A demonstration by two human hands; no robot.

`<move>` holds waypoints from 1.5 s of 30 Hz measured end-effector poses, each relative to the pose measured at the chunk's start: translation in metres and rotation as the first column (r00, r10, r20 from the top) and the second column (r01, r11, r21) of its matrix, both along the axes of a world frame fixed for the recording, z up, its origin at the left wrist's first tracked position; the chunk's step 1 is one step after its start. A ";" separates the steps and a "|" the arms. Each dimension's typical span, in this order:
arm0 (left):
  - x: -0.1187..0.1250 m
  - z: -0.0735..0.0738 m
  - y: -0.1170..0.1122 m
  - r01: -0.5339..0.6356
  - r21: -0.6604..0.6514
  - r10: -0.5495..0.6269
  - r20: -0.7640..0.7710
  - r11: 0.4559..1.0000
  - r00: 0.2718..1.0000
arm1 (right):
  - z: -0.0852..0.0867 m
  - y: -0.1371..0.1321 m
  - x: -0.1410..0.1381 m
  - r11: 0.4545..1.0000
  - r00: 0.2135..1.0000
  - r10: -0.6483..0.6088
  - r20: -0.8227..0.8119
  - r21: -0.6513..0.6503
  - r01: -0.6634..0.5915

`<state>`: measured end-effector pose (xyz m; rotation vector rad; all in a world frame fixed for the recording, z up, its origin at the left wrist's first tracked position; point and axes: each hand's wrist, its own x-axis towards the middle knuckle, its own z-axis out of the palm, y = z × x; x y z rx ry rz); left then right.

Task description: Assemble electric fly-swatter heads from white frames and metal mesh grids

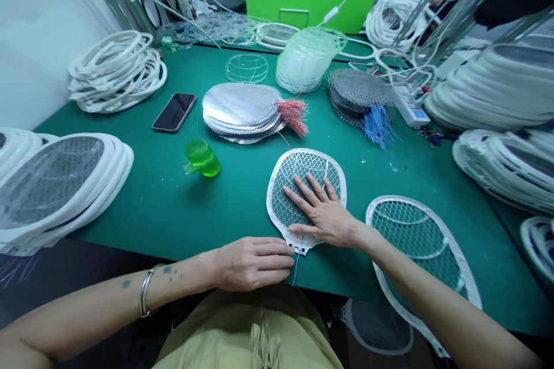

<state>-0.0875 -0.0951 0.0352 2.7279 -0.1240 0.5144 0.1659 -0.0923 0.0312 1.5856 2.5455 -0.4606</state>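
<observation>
Now, right hand [324,216]: it lies with spread fingers on the mesh [284,191] of the white frame, palm down; the grip is open wide and closes on nothing.
Left hand [255,264]: its fingers are straight and close together, with the tips at the narrow end of the frame; the thumb is hidden, so I cannot tell if it holds something.
White frame [272,196]: it is flat on the green table [151,190], slightly right of the picture's centre.
Blue wire [296,271]: it comes out from the narrow end, toward the lower edge of the picture.
Second frame [456,252]: lower right, partly behind the right forearm.
Silver mesh sheets [240,109]: upper centre, stacked, with red wires [294,117] at their right side.
Dark mesh sheets [359,89]: upper right, with blue wires [377,125].
Phone [174,112]: left of the silver stack.
</observation>
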 end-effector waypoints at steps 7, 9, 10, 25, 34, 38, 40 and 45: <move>0.010 -0.007 -0.009 -0.056 -0.039 0.059 0.096 0.998 0.994 | 0.012 0.004 0.001 0.991 0.999 0.045 -0.021 -0.129 -0.047; 0.012 -0.005 -0.010 -0.064 -0.060 0.069 0.086 0.996 0.994 | 0.012 0.005 0.002 0.990 0.999 0.042 -0.013 -0.137 -0.043; 0.014 -0.005 -0.011 -0.078 -0.077 0.084 0.085 0.994 0.993 | 0.012 0.005 0.002 0.989 0.999 0.042 -0.012 -0.141 -0.044; 0.031 -0.004 -0.016 -0.152 0.069 0.145 0.099 0.986 0.984 | 0.006 0.001 -0.001 0.998 0.999 0.022 0.039 -0.063 -0.019; 0.024 0.009 -0.016 -0.138 -0.275 0.135 -0.033 0.952 0.990 | 0.009 0.001 -0.002 0.997 1.000 0.022 -0.014 -0.076 -0.023; 0.030 0.030 0.043 -0.258 -0.454 0.188 -0.194 0.853 0.963 | 0.010 0.003 0.000 0.994 0.998 0.036 -0.047 -0.105 -0.041; 0.038 0.026 0.075 -0.452 -0.287 0.387 -0.256 0.844 0.886 | 0.011 0.003 0.001 0.992 0.998 0.036 -0.056 -0.119 -0.043; 0.045 -0.004 0.089 -0.550 0.053 0.536 -0.317 0.833 0.782 | 0.023 0.001 0.002 0.981 0.991 0.038 -0.130 -0.184 -0.062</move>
